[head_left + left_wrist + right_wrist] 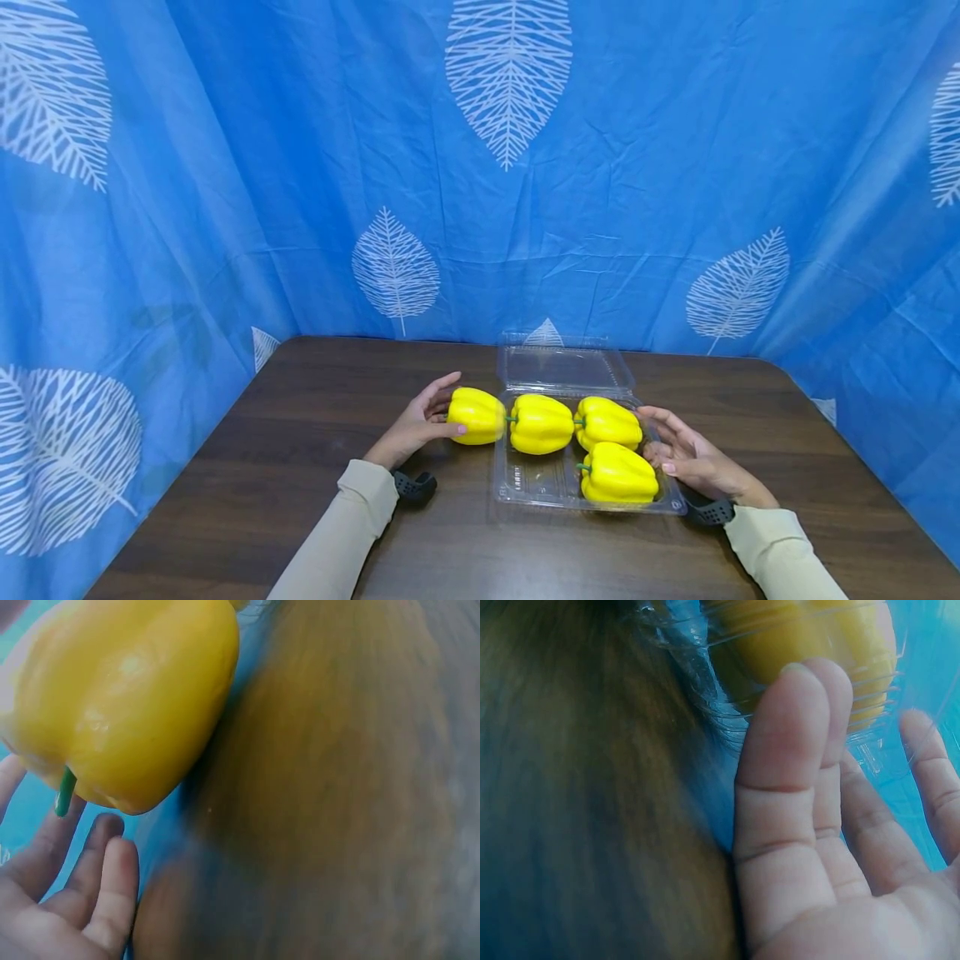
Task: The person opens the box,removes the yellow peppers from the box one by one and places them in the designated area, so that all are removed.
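Yellow pepper [476,416], grasped by left hand [412,427], stem [66,792] toward nine o'clock. Tray [543,485] at three o'clock; right hand [697,460] unclenched alongside.

no readable text, faint marks [517,477] on clear plastic container [551,490], too small to read

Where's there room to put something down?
Bare table lies left of the left sleeve, right of the right sleeve, and between them before the clear tray. The tray's near left corner is free; yellow peppers crowd its back and near right.
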Action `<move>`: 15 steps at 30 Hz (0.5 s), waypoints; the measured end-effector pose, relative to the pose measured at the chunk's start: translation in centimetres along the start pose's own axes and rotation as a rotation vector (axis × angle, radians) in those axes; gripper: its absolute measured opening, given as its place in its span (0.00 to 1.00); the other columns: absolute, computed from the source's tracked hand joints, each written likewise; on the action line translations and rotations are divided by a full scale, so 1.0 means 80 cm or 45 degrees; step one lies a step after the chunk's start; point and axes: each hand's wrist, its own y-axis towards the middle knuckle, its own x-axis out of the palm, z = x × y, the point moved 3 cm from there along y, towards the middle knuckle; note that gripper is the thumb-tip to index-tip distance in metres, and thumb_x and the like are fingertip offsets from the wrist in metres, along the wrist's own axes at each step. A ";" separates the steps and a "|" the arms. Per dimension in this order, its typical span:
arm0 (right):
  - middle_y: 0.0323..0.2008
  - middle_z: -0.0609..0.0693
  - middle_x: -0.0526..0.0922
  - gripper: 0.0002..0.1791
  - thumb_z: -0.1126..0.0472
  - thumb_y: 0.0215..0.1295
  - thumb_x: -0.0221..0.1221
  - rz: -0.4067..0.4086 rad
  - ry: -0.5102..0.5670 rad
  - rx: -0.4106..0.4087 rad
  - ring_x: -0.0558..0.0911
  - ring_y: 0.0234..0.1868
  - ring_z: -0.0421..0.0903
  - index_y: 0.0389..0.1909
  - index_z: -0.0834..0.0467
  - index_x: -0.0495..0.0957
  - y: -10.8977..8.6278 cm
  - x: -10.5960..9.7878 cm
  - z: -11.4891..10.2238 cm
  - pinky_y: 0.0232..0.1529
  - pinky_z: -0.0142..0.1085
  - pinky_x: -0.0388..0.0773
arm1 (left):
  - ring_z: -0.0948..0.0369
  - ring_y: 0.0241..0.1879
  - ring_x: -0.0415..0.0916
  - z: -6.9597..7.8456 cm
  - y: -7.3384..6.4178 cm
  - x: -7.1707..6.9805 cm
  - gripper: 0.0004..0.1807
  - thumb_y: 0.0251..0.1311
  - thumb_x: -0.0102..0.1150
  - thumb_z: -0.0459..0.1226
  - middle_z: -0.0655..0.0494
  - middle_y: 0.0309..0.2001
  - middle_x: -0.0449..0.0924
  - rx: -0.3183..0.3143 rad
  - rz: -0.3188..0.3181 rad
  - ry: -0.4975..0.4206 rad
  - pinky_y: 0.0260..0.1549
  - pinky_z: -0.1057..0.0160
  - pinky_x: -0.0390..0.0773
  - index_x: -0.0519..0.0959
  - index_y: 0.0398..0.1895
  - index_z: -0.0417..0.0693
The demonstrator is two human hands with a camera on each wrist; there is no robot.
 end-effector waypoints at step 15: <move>0.75 0.25 0.65 0.35 0.68 0.77 0.55 0.023 -0.029 0.016 0.80 0.59 0.43 0.77 0.35 0.63 0.001 -0.001 0.001 0.61 0.33 0.81 | 0.39 0.80 0.59 0.029 -0.005 0.011 0.46 0.64 0.75 0.41 0.42 0.81 0.65 0.138 0.074 0.311 0.77 0.29 0.58 0.65 0.82 0.42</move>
